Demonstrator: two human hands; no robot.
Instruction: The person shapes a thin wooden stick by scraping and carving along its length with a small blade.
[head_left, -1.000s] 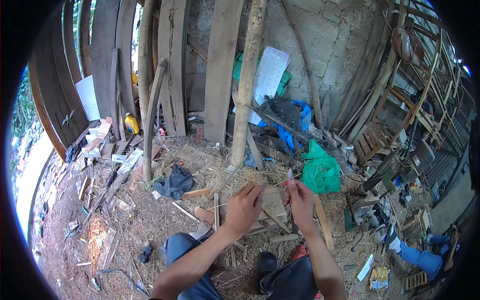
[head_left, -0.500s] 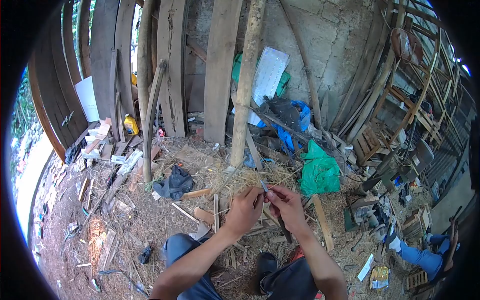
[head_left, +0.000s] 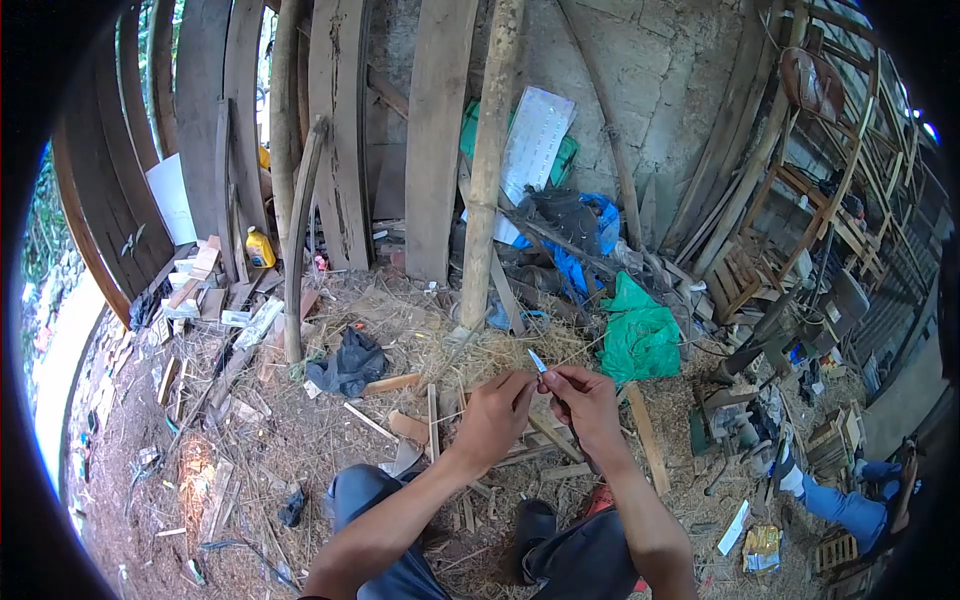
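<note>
Both my hands meet in front of me above the littered ground. My right hand (head_left: pixel 588 408) is closed round a knife (head_left: pixel 538 360); its short bright blade points up and away, and part of a dark handle runs down under the palm. My left hand (head_left: pixel 497 415) is closed in a pinch just left of the blade. Whatever lies between its fingertips is too small and too covered to name. The fingertips of the two hands almost touch. Below them are my knees and a dark shoe (head_left: pixel 535 530).
A bamboo post (head_left: pixel 483 190) stands ahead, with a green plastic bag (head_left: pixel 640 328) to its right. A black bag (head_left: pixel 350 362) and wood scraps litter the ground. Boards (head_left: pixel 440 150) lean at the back. At far right another person's leg in jeans (head_left: pixel 845 512) stretches out.
My right hand has turned the knife slightly; more of the blade now shows above the fingers and less of the handle below. My left hand stays in its pinch, shifted slightly.
</note>
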